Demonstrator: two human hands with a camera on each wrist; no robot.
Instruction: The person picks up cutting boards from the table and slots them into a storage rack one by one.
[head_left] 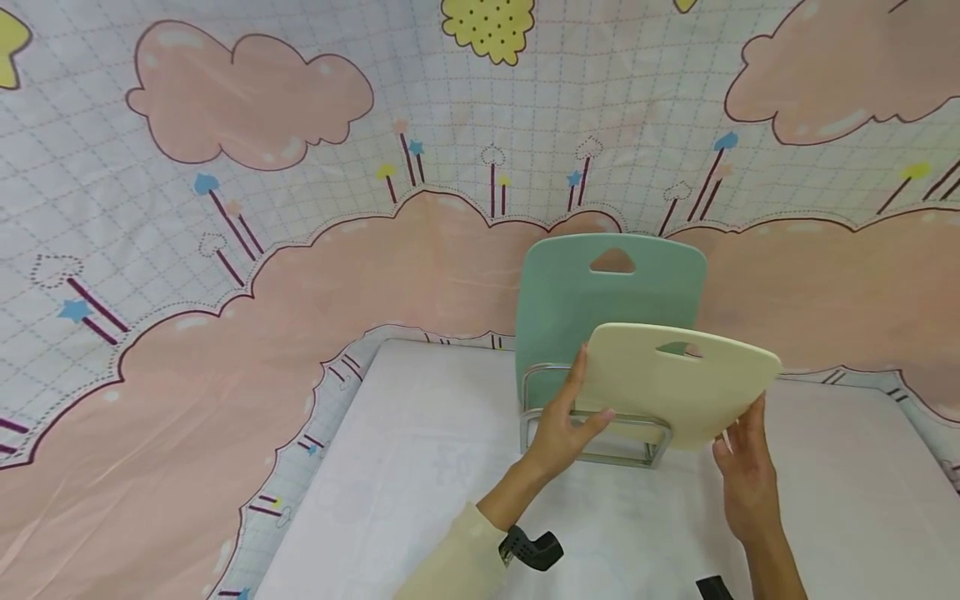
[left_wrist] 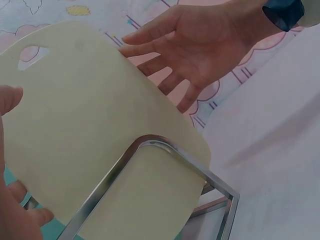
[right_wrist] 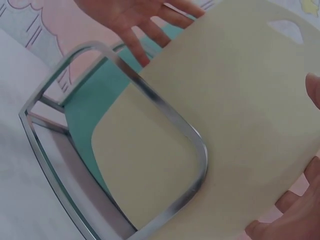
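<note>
A cream chopping board (head_left: pixel 675 379) leans tilted in a metal wire rack (head_left: pixel 600 415), its right side higher than the rack's front bar. Behind it a green chopping board (head_left: pixel 570 283) stands upright in the same rack. My left hand (head_left: pixel 558 433) is at the cream board's left edge, straight fingers touching it and thumb out in front. On the opposite edge, my right hand (head_left: pixel 750 479) touches the board low down with extended fingers. The left wrist view shows the right palm (left_wrist: pixel 195 42) facing the board's edge. In the right wrist view, the left fingers (right_wrist: pixel 155 32) meet the other edge.
The rack stands on a white-covered table (head_left: pixel 420 467). A patterned cloth (head_left: pixel 300 250) with pink clouds hangs behind and runs down the left side. A dark band (head_left: pixel 528 548) is on the left wrist.
</note>
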